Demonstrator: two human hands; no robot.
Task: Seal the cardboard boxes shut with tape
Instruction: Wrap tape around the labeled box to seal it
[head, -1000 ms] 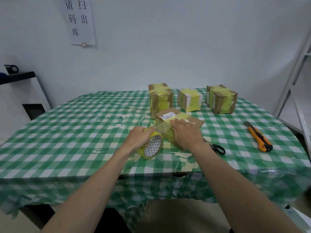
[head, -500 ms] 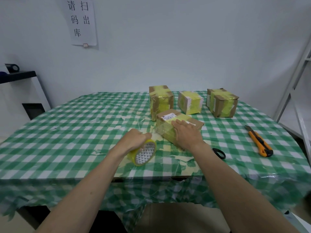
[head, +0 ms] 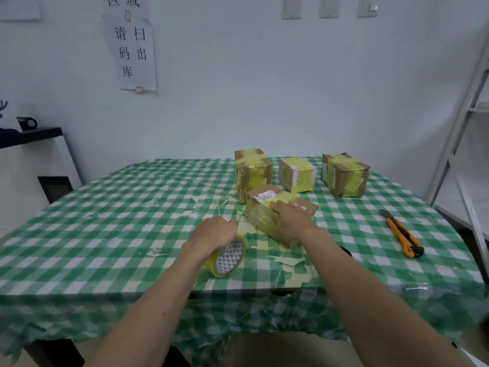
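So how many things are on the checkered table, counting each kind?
Cardboard boxes: 4, at, and under the right hand
Tape rolls: 1, in the left hand
Utility knives: 1
Scissors: 1, mostly hidden behind the right arm
Total: 7

Left hand (head: 211, 234) grips tape roll (head: 229, 258); right hand (head: 292, 218) presses box (head: 280, 207).
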